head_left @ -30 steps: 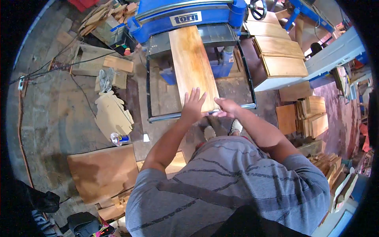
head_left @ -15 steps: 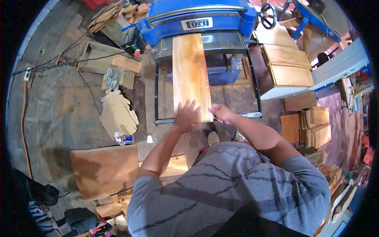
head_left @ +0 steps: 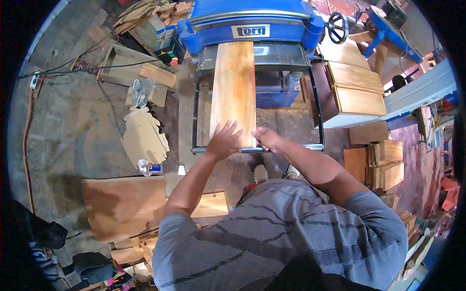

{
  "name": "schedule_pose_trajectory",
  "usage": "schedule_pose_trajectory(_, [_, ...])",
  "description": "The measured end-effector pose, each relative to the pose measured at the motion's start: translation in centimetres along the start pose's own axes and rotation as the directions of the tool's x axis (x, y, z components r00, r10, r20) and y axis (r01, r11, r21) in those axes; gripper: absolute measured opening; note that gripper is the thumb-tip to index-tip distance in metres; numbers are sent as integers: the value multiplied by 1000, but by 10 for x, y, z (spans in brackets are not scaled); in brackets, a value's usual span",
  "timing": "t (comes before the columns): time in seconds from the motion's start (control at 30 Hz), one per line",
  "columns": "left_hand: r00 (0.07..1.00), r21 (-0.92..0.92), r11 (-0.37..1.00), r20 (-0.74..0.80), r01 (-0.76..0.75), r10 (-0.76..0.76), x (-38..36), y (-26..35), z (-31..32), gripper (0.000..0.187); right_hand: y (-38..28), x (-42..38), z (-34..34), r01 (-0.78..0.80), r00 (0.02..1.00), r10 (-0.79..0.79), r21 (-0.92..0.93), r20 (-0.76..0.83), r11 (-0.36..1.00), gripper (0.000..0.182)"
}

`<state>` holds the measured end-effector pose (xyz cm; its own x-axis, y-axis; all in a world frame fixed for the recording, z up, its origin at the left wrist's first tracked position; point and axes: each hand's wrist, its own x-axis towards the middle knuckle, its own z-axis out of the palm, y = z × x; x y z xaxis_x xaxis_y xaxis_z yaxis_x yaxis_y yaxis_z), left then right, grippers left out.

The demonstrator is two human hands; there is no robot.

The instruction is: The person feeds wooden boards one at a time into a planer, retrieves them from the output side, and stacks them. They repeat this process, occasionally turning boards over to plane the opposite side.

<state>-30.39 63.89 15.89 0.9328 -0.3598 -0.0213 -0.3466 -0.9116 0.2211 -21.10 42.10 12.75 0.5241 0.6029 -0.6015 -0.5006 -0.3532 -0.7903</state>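
Observation:
A long wooden board (head_left: 234, 92) lies flat on the infeed side of a blue thickness planer (head_left: 276, 30). Its far end sits under the front of the machine and is hidden there. My left hand (head_left: 224, 140) rests palm down across the board's near left corner, fingers spread. At the near right corner, my right hand (head_left: 267, 139) pinches the board's edge, thumb on top. Under the near end runs the metal roller bar (head_left: 296, 147) of the black support frame.
Stacked boards (head_left: 357, 92) stand right of the planer, with more wood pieces (head_left: 388, 165) nearer. A handwheel (head_left: 337, 27) is on the machine's right side. Left lie cardboard (head_left: 143, 136), a spray can (head_left: 153, 168), a brown sheet (head_left: 124, 203) and a cable (head_left: 107, 70).
The board's near end has swung a little left, so the board lies straighter to the planer. Both hands have moved left with it, keeping the same hold. The view has shifted slightly.

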Motion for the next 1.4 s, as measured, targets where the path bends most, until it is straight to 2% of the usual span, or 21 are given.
schedule_pose_trajectory(0.13, [1000,49,999,2,4,-4,-2,2,3,79,-2,-4,2,-5,1000,5,10,-18,1000,25])
schedule_pose_trajectory(0.23, [998,-16,1000,-67,-7,6,-2,-2,3,72,-5,-6,2,15,1000,-15,-6,-18,1000,24])
schedule_pose_trajectory(0.3, [982,224,973,-170,-46,86,4,-27,27,65,2,8,-4,-4,1000,3,-32,-4,999,25])
schedule_pose_trajectory(0.33, [984,216,975,-161,-46,82,10,-31,32,65,8,11,-4,-24,1000,25,-61,15,998,26])
schedule_pose_trajectory(0.37, [875,-81,972,-423,222,-235,21,-35,34,60,9,12,-3,-33,999,35,-58,21,998,26])
schedule_pose_trajectory(0.4, [621,-417,826,-547,380,-562,30,-42,34,57,9,14,-2,-54,998,55,-47,14,997,26])
schedule_pose_trajectory(0.43, [614,-417,822,-549,387,-568,37,-52,30,57,6,17,-1,-69,998,69,-40,7,997,27])
schedule_pose_trajectory(0.47, [605,-651,597,-256,468,-754,41,-62,24,56,5,19,1,-69,997,70,-46,14,997,27])
schedule_pose_trajectory(0.5, [568,-783,297,85,546,-819,40,-67,22,56,5,18,4,-69,998,69,-29,-7,997,27])
schedule_pose_trajectory(0.63, [624,-755,386,41,531,-780,20,-70,34,61,10,8,11,-99,995,99,-21,0,995,29])
schedule_pose_trajectory(0.7, [496,-657,394,-35,643,-868,-3,-73,66,65,2,-7,18,-116,993,117,-110,10,987,30])
schedule_pose_trajectory(0.8, [472,-543,405,-20,735,-882,-10,-99,87,69,-1,2,16,-108,994,108,-50,0,993,30])
schedule_pose_trajectory(0.83, [492,-753,272,78,599,-867,6,-58,22,64,-7,7,12,-98,995,98,-83,-4,992,30])
schedule_pose_trajectory(0.87, [485,-752,270,74,601,-872,14,-55,14,64,1,23,8,-64,998,64,-12,18,998,29])
schedule_pose_trajectory(0.93, [558,-739,401,-41,541,-829,30,-64,3,62,-12,29,6,-108,994,109,40,-1,993,28])
schedule_pose_trajectory(1.0, [525,-700,419,-75,578,-848,42,-79,14,63,-10,38,2,-98,995,99,87,-7,991,28])
schedule_pose_trajectory(1.07, [550,-613,413,43,674,-834,56,-101,20,76,-15,48,-1,-83,996,86,130,-15,988,28])
schedule_pose_trajectory(1.2, [558,-619,418,39,665,-829,82,-118,33,78,-21,69,-6,-33,993,46,121,-108,992,26])
schedule_pose_trajectory(1.27, [515,-581,410,18,703,-857,99,-127,34,78,-25,84,-18,-12,985,31,111,-169,994,25])
schedule_pose_trajectory(1.3, [535,-606,452,-51,655,-843,102,-146,56,77,-25,87,-20,-17,988,35,119,-151,993,26])
schedule_pose_trajectory(1.4, [532,-669,425,-53,609,-845,104,-145,51,73,-29,87,-18,-22,983,45,128,-178,992,26])
